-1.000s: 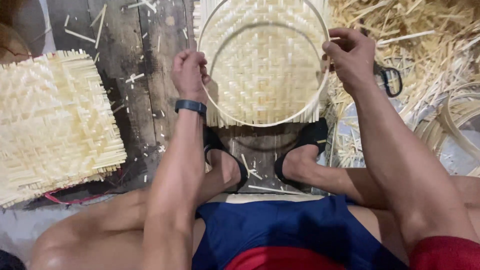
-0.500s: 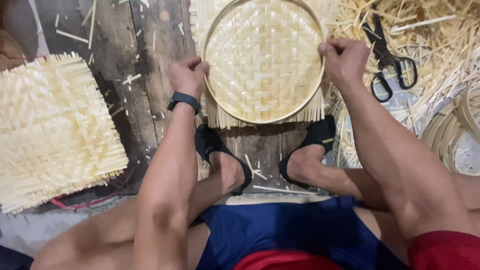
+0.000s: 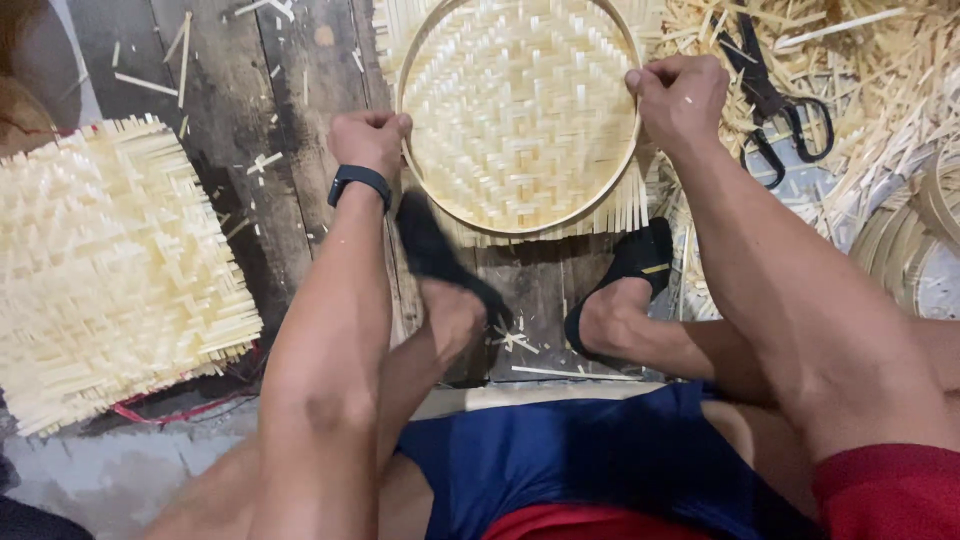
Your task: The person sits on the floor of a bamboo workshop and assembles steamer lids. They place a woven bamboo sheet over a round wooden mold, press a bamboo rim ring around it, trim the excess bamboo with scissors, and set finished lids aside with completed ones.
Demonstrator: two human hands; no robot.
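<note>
At the far left a pile of square woven bamboo mats (image 3: pixel 110 270) is seen on the dark plank floor (image 3: pixel 290 120); how many sheets are in the pile cannot be told. Next, the left hand (image 3: pixel 368 140), marked by one dark wristband (image 3: pixel 360 183), is closed in a fist over the left rim of a round bamboo hoop (image 3: pixel 520 232). The hoop is laid on one round-pressed woven mat (image 3: pixel 520 110), which is held on the floor just beyond two black sandals (image 3: pixel 440 260). The hoop's right rim is clamped in the same way by the right hand (image 3: pixel 680 95), fingers curled tight. The step in hand is judged to be the seating of the hoop onto the weave; even downward pressure from both sides seems to be called for, so that the fringe is kept outside the ring. Further right, one pair of black scissors (image 3: pixel 780 105) is seen among loose bamboo strips (image 3: pixel 880 70), and spare hoops (image 3: pixel 920 230), uncounted, are cut by the edge.
</note>
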